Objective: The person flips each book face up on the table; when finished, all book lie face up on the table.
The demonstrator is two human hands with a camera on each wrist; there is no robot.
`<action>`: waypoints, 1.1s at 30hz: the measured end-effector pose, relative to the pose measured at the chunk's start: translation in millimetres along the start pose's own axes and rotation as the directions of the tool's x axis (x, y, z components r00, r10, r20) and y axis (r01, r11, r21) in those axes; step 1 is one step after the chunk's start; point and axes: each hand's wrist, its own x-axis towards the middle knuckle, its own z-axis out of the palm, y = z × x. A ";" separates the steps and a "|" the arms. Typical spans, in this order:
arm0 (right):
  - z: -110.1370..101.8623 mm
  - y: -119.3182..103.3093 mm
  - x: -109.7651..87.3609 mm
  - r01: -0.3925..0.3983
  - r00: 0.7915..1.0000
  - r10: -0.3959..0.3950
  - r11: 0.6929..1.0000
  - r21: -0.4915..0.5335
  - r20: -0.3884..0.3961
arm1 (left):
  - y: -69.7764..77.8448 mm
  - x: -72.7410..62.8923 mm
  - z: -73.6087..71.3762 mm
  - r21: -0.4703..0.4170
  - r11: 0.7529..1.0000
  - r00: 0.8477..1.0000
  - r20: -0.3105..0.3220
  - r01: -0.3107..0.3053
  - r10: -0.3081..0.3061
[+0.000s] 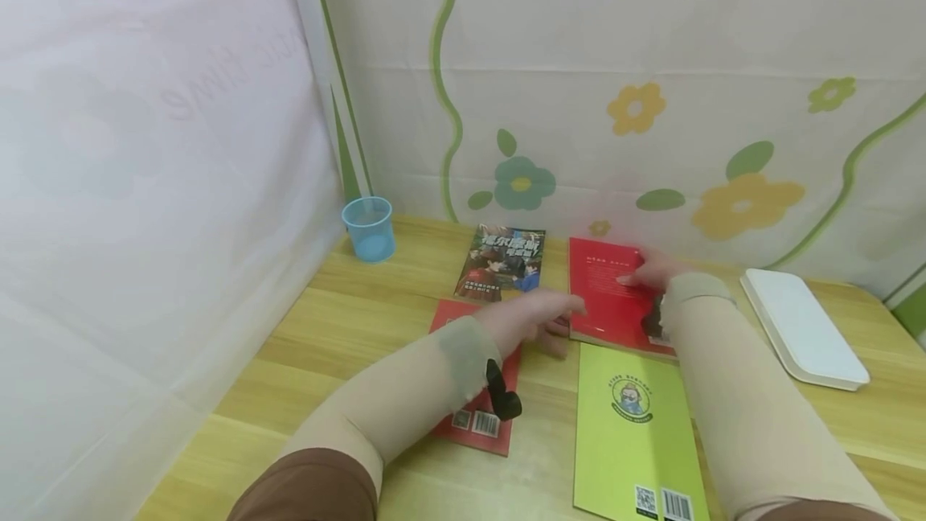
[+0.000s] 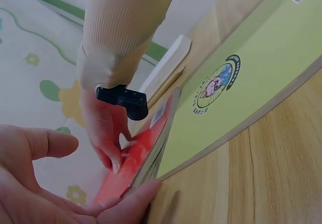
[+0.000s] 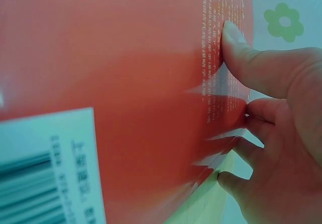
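Observation:
My right hand (image 1: 660, 270) holds the right edge of a red book (image 1: 602, 288) near the back of the table. In the right wrist view its thumb (image 3: 239, 45) lies on the cover, with the other fingers against the side edge. My left hand (image 1: 531, 316) is by the book's left edge, its fingers extended; in the left wrist view a fingertip (image 2: 146, 189) appears to touch that edge. Directly in front lies a yellow-green book (image 1: 629, 461). Another red book (image 1: 495, 439) is partly hidden under my left forearm.
A dark illustrated book (image 1: 506, 260) lies behind the left red book. At the back left corner stands a translucent blue cup (image 1: 370, 235). A white rounded slab (image 1: 803, 328) sits right of my right forearm. Printed fabric walls (image 1: 564, 38) border the wooden table (image 1: 311, 344).

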 end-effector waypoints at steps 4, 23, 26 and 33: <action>-0.9 2.1 1.7 0.002 1.000 -0.002 1.000 -0.024 -0.013 | -0.3 0.5 2.9 -0.031 0.999 0.999 -0.020 -0.026 0.025; -6.4 10.9 16.2 -0.019 1.000 0.020 1.000 -0.013 0.013 | -11.7 22.2 19.6 -0.029 1.000 0.998 0.069 -0.006 0.008; -8.4 14.7 18.3 -0.023 1.000 0.023 1.000 -0.013 0.002 | -12.0 23.5 21.1 -0.054 0.999 0.998 0.056 0.000 0.003; -15.0 17.7 22.9 0.049 0.997 -0.046 0.997 0.054 -0.056 | -12.4 23.9 21.2 -0.115 0.993 1.000 0.025 0.001 0.002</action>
